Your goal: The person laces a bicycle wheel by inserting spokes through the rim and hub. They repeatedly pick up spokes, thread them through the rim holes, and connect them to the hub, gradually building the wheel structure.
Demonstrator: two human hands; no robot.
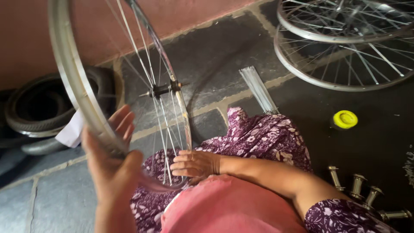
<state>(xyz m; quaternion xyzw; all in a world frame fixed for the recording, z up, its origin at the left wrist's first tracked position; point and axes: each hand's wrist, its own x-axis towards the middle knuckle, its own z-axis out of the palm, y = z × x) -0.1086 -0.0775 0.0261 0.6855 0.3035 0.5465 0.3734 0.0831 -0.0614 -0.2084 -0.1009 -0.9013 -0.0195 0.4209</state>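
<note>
While the wheel [125, 82] stands upright over the person's lap, its rim rests in the left hand [113, 162], whose fingers curl loosely round the metal. Right hand [195, 163] lies at the rim's lower edge, fingers pressed together among the spokes [166, 142]. Behind it on the stone floor [215, 60] lie tyres [39, 108], a spoke bundle [258, 89], two more wheels [345, 43], a yellow cap [345, 119] and hubs [366, 194].

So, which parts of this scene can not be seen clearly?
- Head view: the wheel top, cut off by the upper edge.
- Left hand: blurred; grip on the rim unclear.
- Right hand: fingers among the spokes; hold unclear.
- Two wheels on the floor: cut off at the edges.
</note>
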